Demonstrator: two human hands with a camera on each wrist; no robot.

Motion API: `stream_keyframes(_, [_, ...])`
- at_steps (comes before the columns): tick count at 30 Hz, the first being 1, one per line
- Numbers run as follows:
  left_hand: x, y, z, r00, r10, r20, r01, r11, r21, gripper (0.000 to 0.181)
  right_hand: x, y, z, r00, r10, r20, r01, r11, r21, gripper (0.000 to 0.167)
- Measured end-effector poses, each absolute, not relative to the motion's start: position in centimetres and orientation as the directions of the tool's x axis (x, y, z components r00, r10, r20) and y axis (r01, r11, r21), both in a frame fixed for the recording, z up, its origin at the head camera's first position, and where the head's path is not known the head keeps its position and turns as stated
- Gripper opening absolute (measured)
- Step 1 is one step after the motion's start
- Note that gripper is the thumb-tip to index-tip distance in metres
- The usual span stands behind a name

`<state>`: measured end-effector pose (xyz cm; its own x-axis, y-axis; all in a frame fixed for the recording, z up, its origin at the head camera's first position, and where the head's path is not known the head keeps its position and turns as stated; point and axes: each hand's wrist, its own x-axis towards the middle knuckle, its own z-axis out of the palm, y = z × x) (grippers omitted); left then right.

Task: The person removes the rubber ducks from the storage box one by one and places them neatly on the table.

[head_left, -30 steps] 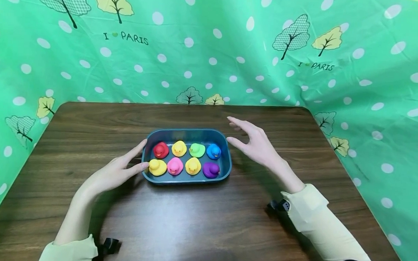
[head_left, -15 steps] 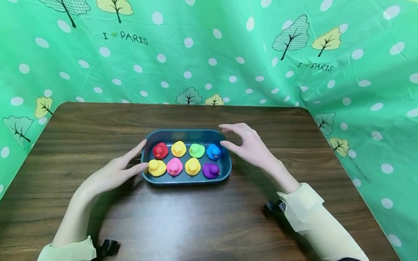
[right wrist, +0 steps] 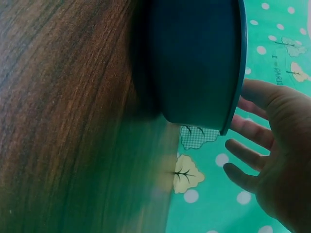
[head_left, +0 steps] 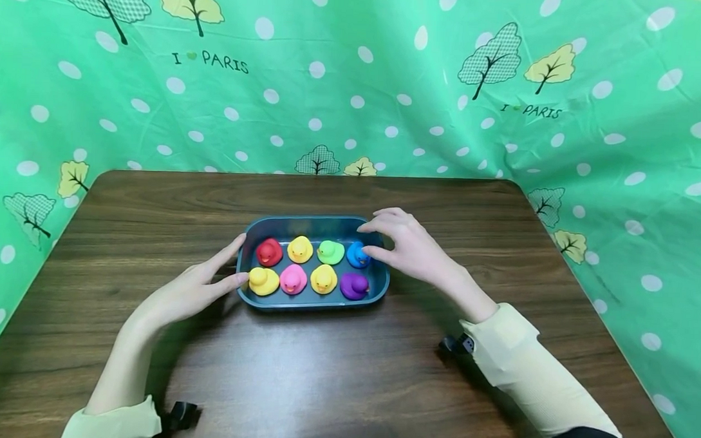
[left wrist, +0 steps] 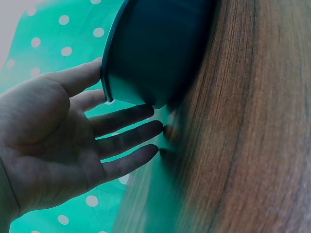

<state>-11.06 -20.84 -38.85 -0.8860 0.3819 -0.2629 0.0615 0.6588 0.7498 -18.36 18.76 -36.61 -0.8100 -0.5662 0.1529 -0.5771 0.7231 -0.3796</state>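
A dark blue tray (head_left: 307,304) holds several small toy ducks in two rows. The blue duck (head_left: 357,254) sits at the right end of the back row, with the purple duck (head_left: 354,286) in front of it. My right hand (head_left: 410,247) reaches over the tray's right rim, thumb and forefinger spread apart about the blue duck. Whether the thumb touches that duck I cannot tell. At the left end, my left hand (head_left: 191,291) has its thumb and forefinger against the tray's rim; in the left wrist view its other fingers (left wrist: 129,136) extend straight beside the tray wall.
Red (head_left: 269,252), yellow (head_left: 300,249) and green (head_left: 330,252) ducks fill the back row. Yellow (head_left: 264,281), pink (head_left: 293,279) and another yellow duck (head_left: 323,279) sit in front. The brown wooden table (head_left: 298,385) meets a green dotted cloth (head_left: 355,71) behind.
My right hand has moved left and slightly forward, from beside the tray to over its right end by the blue duck. The left hand has stayed at the rim.
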Motion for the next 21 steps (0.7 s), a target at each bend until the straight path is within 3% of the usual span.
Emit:
stream_keyframes(13, [-11.1,-20.8,-38.8,-0.89,0.375,-0.261,0.062,0.664,0.745,0.077,-18.7,17.9,-36.6,-0.741,-0.66,0.128,-0.669,0.707,-0.229,0.029])
stream_keyframes(21, [-11.1,-20.8,-38.8,-0.89,0.375,-0.261,0.058,0.66,0.749,0.077,-18.6,17.7,-36.7,-0.729,-0.675,0.114,-0.683,0.708,-0.181,0.028])
